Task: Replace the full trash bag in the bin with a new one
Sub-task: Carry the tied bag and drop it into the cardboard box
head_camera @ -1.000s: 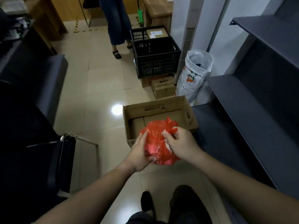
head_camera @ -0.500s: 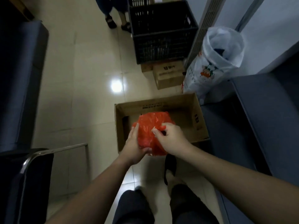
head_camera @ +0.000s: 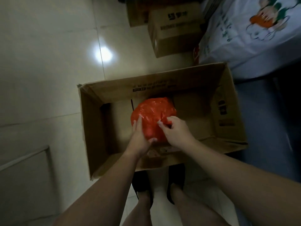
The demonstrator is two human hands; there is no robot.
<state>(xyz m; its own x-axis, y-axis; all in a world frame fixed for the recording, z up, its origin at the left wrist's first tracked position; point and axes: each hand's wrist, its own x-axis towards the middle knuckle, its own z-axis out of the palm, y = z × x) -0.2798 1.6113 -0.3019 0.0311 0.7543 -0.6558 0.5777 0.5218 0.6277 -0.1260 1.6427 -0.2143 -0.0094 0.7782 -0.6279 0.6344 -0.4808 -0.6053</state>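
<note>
A bulging red plastic bag (head_camera: pixel 152 111) is held over the inside of an open cardboard box (head_camera: pixel 91 121) on the tiled floor. My left hand (head_camera: pixel 140 137) cups the bag's left and lower side, thumb under it. My right hand (head_camera: pixel 175 131) pinches the crumpled plastic at the bag's right edge. Whether the bag touches the box floor is hidden by my hands. No bin is in view.
A closed cardboard box (head_camera: pixel 175 30) and another behind it stand beyond the open box. A white printed sack (head_camera: pixel 254 30) leans at the upper right above a dark grey shelf (head_camera: pixel 267 128). My feet in dark shoes (head_camera: pixel 141 185) stand just before the box.
I have stepped up to the open box and bent over it. Both hands have carried the red bag from in front of the box down into it.
</note>
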